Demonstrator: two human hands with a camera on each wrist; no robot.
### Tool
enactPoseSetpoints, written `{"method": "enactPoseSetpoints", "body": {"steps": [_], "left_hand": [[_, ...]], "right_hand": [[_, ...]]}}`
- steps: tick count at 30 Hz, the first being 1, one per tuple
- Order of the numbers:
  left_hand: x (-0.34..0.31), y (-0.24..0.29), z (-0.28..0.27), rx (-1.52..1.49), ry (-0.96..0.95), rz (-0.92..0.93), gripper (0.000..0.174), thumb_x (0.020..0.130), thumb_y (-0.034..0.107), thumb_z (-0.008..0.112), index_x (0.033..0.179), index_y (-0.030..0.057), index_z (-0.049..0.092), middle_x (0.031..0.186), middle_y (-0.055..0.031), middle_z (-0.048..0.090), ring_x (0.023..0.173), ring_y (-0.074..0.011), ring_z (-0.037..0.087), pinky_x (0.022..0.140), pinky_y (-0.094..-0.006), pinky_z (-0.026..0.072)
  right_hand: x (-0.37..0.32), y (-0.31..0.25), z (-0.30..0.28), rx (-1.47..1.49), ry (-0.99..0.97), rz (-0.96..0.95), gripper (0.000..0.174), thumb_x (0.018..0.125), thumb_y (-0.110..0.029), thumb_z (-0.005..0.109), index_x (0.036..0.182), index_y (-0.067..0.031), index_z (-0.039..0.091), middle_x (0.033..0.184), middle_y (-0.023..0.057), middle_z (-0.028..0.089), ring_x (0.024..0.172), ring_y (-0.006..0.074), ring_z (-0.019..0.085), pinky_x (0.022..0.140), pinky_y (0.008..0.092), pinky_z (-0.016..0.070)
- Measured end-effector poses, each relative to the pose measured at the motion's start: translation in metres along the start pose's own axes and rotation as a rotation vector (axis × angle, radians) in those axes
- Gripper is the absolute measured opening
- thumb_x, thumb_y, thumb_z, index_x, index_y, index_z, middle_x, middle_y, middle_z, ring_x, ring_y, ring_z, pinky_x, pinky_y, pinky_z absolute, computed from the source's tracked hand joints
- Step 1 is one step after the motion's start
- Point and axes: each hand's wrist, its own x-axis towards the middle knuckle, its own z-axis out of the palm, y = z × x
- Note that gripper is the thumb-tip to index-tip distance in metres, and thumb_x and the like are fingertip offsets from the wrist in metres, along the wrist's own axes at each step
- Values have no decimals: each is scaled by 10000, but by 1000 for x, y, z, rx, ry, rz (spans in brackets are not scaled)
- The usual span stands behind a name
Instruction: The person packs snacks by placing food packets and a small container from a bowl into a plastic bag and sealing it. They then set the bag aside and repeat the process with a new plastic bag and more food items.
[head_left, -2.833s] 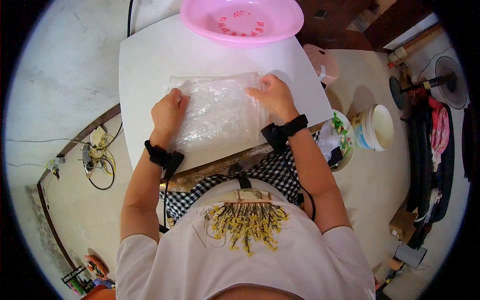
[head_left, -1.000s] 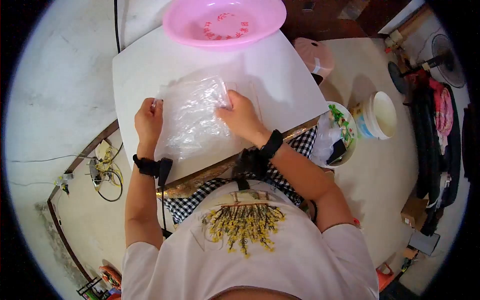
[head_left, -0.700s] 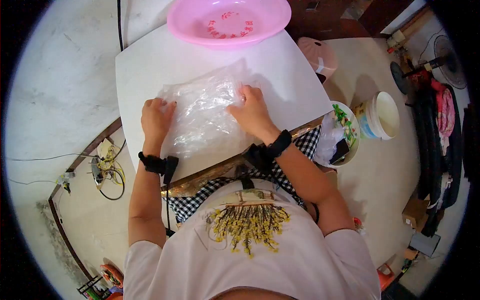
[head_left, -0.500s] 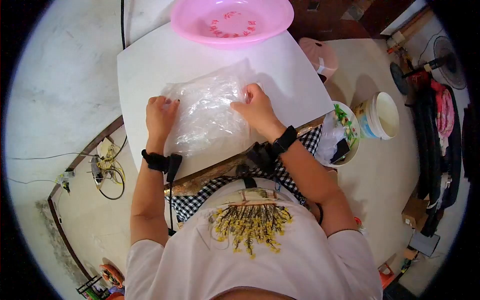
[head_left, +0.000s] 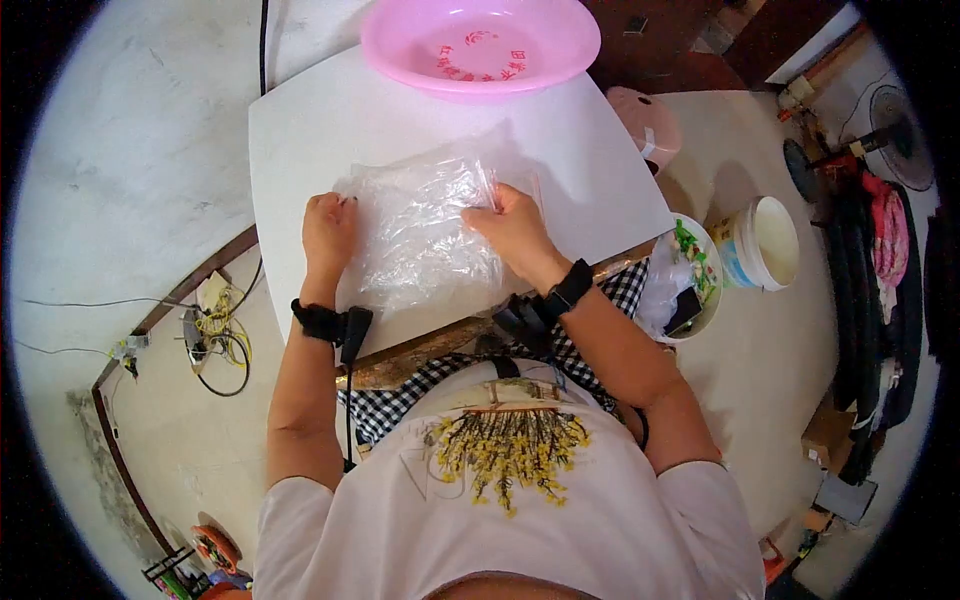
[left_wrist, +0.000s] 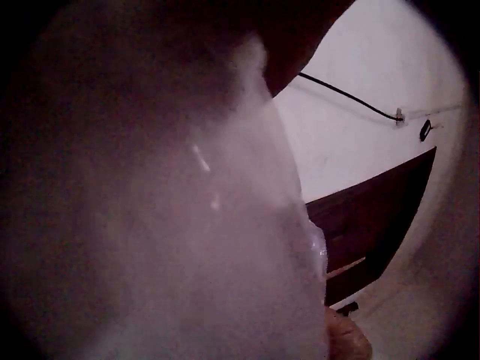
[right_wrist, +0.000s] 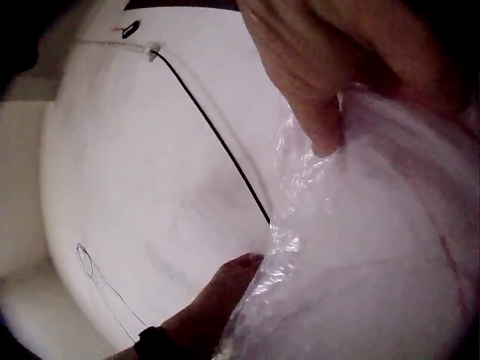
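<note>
A crinkled, see-through plastic bag (head_left: 420,230) is held between the two hands over the white table (head_left: 310,120). The left hand (head_left: 328,238) pinches its left edge near the top corner. At the upper right edge, the right hand (head_left: 518,232) grips the plastic, thumb on top. In the right wrist view the bag (right_wrist: 360,217) hangs from the right hand (right_wrist: 337,60), and the left hand (right_wrist: 217,300) is at its far edge. The plastic (left_wrist: 187,240) fills most of the left wrist view, hiding most of the left fingers.
A pink basin (head_left: 480,50) with red lettering stands at the table's far edge. Right of the table are a pink lidded container (head_left: 645,125), a bin (head_left: 708,300) with green scraps and a white bucket (head_left: 770,245). Cables (head_left: 215,325) lie on the floor at left.
The bag was farther right, then was shifted left, dipped and shook between the hands. Over the last half second both hands stay on it, and the head view has turned slightly.
</note>
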Motion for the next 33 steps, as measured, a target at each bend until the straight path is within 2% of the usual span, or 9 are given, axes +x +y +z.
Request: {"method": "enactPoseSetpoints", "body": {"steps": [3,6,7,13,19,22,28,31,33], "left_hand": [[-1,6,-6,-227,43,-120,177,858,166,607,852,-11,609,847,-169,595,780,-322,577,693,-371,460],[2,37,-23,-171,-20,-51,185,867,167,598,829,-14,585,805,-163,589,728,-310,569,654,-370,449],[2,46,-22,-227,31,20,219,884,182,584,805,-21,561,736,-155,568,647,-259,543,608,-353,436],[4,59,-1,-463,-161,-145,217,916,187,570,855,-21,557,642,-73,506,598,-122,453,572,-270,406],[6,80,-14,-174,-199,-67,231,938,204,537,814,9,549,621,-16,497,580,-100,411,548,-264,387],[6,77,-11,-220,-216,22,223,911,196,547,815,-6,545,605,-146,502,531,-208,449,532,-341,397],[15,68,-17,-257,-382,-27,227,894,196,557,804,-12,542,641,-180,539,549,-303,491,541,-380,406],[14,74,-20,-67,-403,48,234,880,194,569,794,-22,537,618,-182,534,576,-313,535,562,-388,424],[14,72,-18,52,-446,19,207,867,211,590,880,5,573,735,-172,586,690,-311,581,619,-395,448]], "right_hand": [[3,2,-20,-137,-6,-21,200,757,-167,675,846,0,612,713,23,602,623,105,536,575,283,453],[0,-16,-49,-98,-15,-14,218,741,-175,677,842,10,620,712,27,604,606,99,534,554,280,446],[-1,-24,-58,-47,-17,-6,226,734,-179,679,840,13,623,713,29,605,603,97,534,549,279,444],[18,16,-86,-213,3,-48,246,734,-188,705,863,9,633,727,49,622,628,108,556,568,284,455],[26,37,-93,-315,11,-100,312,736,-219,732,938,1,643,767,68,645,651,125,576,590,284,463],[24,35,-90,-253,20,-147,304,748,-223,725,935,0,636,751,53,625,642,116,553,585,282,455],[21,27,-91,-235,17,-89,264,756,-213,714,879,-3,614,696,29,576,609,121,506,564,289,436],[25,33,-94,-263,27,-94,243,749,-199,713,842,-7,595,684,31,567,610,124,503,558,291,429],[29,42,-95,-278,32,-116,228,744,-183,708,819,-8,582,680,35,562,612,123,500,554,294,425]]}}
